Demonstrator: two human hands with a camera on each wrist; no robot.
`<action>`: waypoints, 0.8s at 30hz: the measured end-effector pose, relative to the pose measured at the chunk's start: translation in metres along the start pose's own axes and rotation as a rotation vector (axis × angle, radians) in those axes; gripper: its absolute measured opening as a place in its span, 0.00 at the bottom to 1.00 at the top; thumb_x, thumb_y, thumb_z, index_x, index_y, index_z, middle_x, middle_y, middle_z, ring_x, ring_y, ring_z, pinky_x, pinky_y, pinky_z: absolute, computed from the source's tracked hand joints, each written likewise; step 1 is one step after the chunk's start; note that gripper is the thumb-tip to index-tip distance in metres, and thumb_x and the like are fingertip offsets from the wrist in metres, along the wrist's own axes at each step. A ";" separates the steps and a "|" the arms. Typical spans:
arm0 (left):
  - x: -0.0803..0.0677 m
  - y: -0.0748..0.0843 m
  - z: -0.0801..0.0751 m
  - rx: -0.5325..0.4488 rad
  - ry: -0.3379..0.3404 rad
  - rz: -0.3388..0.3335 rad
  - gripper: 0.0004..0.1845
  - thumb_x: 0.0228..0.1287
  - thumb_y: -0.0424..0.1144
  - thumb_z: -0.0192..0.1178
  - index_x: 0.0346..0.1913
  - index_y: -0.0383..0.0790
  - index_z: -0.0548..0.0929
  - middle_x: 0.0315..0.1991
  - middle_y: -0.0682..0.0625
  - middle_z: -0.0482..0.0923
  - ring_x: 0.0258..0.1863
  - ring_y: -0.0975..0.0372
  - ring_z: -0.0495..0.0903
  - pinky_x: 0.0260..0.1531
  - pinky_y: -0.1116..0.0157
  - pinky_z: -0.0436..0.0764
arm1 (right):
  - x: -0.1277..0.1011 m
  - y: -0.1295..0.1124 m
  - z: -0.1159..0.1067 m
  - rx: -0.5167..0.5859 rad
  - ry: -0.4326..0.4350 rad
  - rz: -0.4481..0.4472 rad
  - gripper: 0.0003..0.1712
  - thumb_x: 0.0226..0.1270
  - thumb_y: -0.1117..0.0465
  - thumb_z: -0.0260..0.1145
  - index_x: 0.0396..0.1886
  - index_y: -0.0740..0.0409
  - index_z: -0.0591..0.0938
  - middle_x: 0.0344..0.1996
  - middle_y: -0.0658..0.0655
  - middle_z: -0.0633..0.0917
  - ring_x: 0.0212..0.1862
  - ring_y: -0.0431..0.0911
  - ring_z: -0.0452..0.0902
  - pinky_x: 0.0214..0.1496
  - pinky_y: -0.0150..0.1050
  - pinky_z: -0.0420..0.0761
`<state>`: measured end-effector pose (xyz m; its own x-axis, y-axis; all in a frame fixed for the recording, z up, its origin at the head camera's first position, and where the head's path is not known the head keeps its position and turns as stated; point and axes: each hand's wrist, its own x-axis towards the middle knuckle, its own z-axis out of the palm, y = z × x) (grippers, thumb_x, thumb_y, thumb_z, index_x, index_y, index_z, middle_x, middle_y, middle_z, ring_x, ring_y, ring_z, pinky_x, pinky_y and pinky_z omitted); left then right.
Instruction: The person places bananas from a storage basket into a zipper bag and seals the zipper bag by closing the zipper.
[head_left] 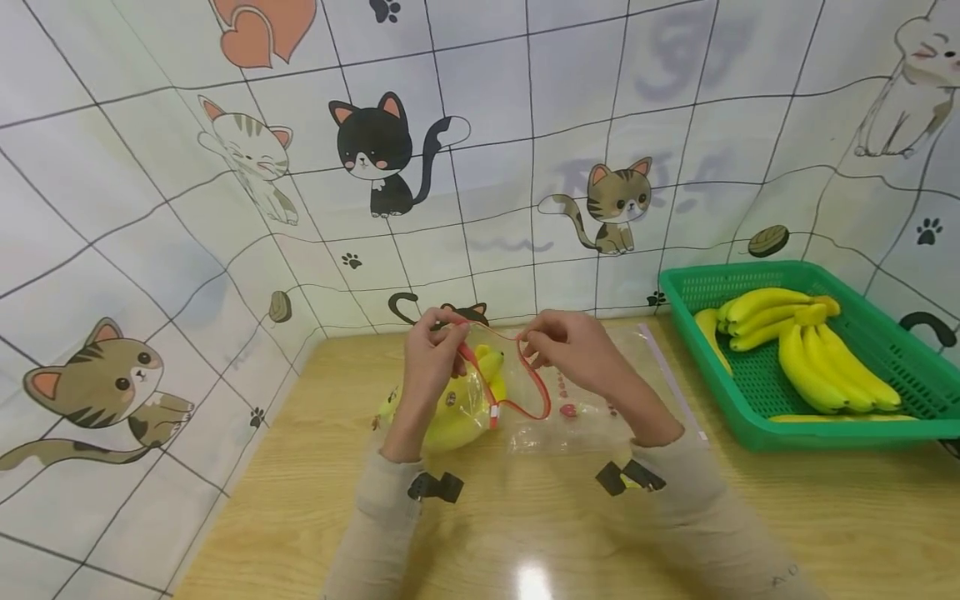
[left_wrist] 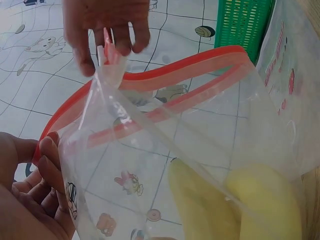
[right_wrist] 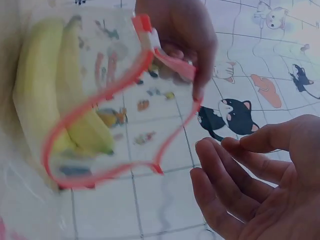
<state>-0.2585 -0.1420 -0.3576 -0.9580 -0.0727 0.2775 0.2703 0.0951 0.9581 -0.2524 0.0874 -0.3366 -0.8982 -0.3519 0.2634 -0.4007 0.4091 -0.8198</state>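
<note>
A clear zip bag (left_wrist: 145,175) with a red rim and printed figures stands at the table's back, its mouth gaping. Yellow bananas (right_wrist: 40,85) lie inside it, seen through the plastic. My left hand (head_left: 435,354) pinches the red rim between thumb and fingers, with the white slider (head_left: 493,410) hanging below. Across the mouth, my right hand (head_left: 570,346) is at the rim's other side. In the right wrist view its fingers (right_wrist: 225,195) are loosely bent, and a gap shows between them and the red rim (right_wrist: 100,95).
A second clear bag (head_left: 600,425) with red prints and a purple strip lies flat on the wooden table (head_left: 315,500). To the right, a green basket (head_left: 750,417) holds several bananas (head_left: 832,362). A cat-print sheet (head_left: 487,167) covers the wall behind.
</note>
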 end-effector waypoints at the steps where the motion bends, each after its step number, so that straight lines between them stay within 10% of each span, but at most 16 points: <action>1: 0.000 -0.001 0.000 0.000 0.003 0.001 0.05 0.73 0.36 0.61 0.47 0.39 0.80 0.15 0.55 0.78 0.09 0.63 0.71 0.14 0.71 0.72 | -0.001 -0.001 -0.007 -0.028 0.011 -0.011 0.11 0.78 0.59 0.60 0.47 0.58 0.85 0.36 0.58 0.90 0.34 0.46 0.88 0.39 0.40 0.89; 11: -0.002 -0.003 -0.002 0.008 0.012 0.017 0.05 0.73 0.36 0.61 0.47 0.39 0.80 0.15 0.52 0.78 0.09 0.62 0.71 0.13 0.71 0.73 | -0.002 -0.001 -0.110 -0.333 0.061 0.023 0.16 0.80 0.55 0.58 0.55 0.60 0.81 0.38 0.61 0.91 0.31 0.44 0.88 0.36 0.40 0.84; 24: 0.000 -0.005 0.000 0.004 -0.004 0.024 0.05 0.74 0.36 0.61 0.47 0.39 0.80 0.15 0.52 0.78 0.10 0.63 0.71 0.14 0.71 0.73 | 0.014 0.082 -0.206 -0.739 -0.076 0.130 0.21 0.80 0.56 0.53 0.55 0.70 0.81 0.32 0.58 0.90 0.27 0.46 0.83 0.32 0.46 0.78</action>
<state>-0.2603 -0.1422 -0.3624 -0.9516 -0.0667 0.3001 0.2927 0.1010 0.9508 -0.3346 0.2893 -0.2954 -0.9424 -0.3082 0.1302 -0.3331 0.9001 -0.2808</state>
